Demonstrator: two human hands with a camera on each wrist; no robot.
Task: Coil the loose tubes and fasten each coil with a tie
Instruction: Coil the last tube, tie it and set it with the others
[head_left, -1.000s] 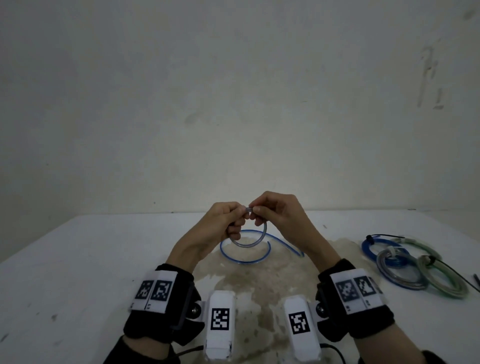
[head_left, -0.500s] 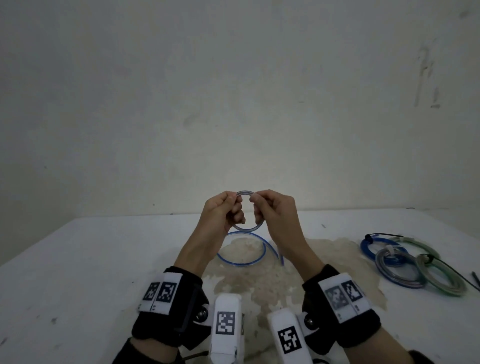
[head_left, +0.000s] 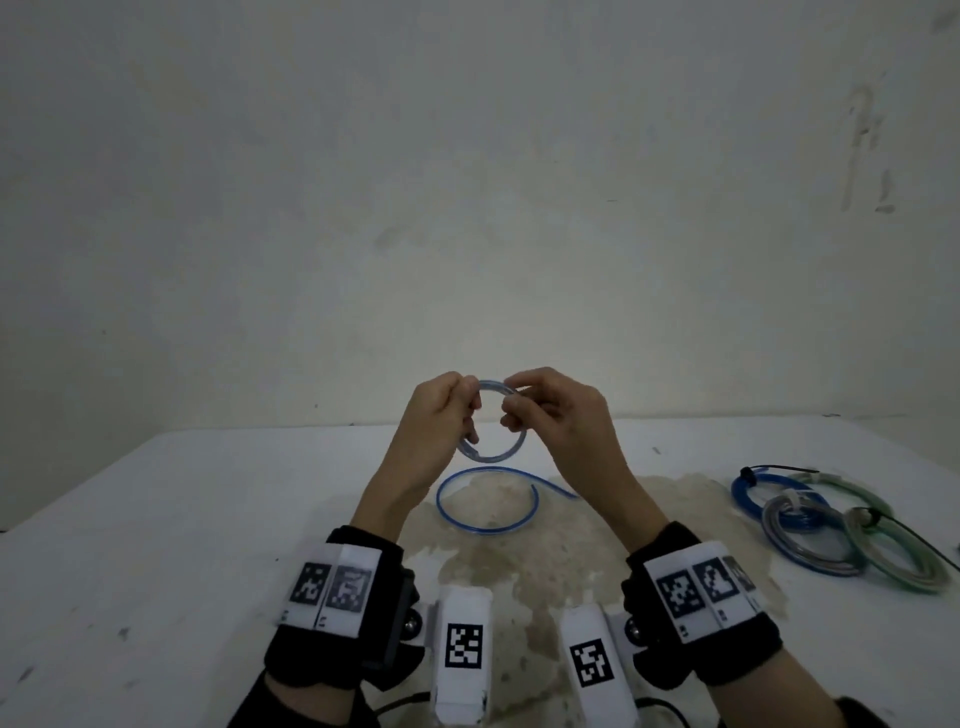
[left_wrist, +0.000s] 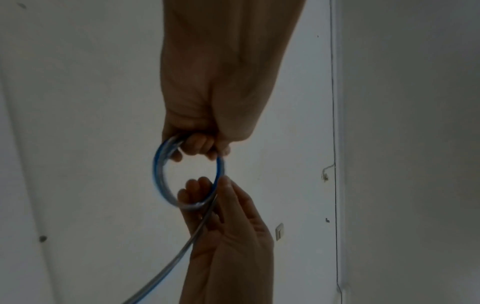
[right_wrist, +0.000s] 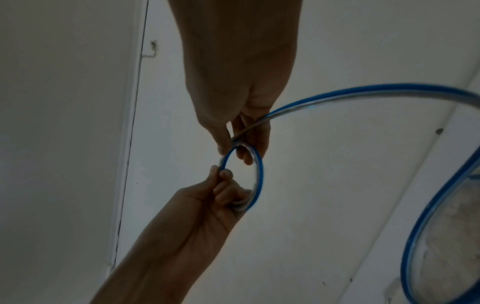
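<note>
Both hands hold a small coil of clear, blue-striped tube (head_left: 491, 457) up above the table. My left hand (head_left: 460, 397) grips the coil's left side with curled fingers, and my right hand (head_left: 522, 402) pinches its right side. The rest of the tube (head_left: 483, 526) trails down in a loose curve onto the table. In the left wrist view the coil (left_wrist: 159, 174) hangs between my left hand's fingers (left_wrist: 197, 146) and my right hand (left_wrist: 228, 216). In the right wrist view the tail (right_wrist: 363, 92) runs out from my right hand (right_wrist: 241, 144).
Three tied coils lie at the right of the white table (head_left: 156, 519): a blue one (head_left: 750, 499), a grey-blue one (head_left: 802, 551) and a green one (head_left: 898, 571). A brownish stain (head_left: 519, 566) covers the table's middle. A plain wall stands behind the far edge.
My hands have risen and moved slightly apart, from pinching together at the coil's top to holding its two sides. The loose tail on the table has shifted a little.
</note>
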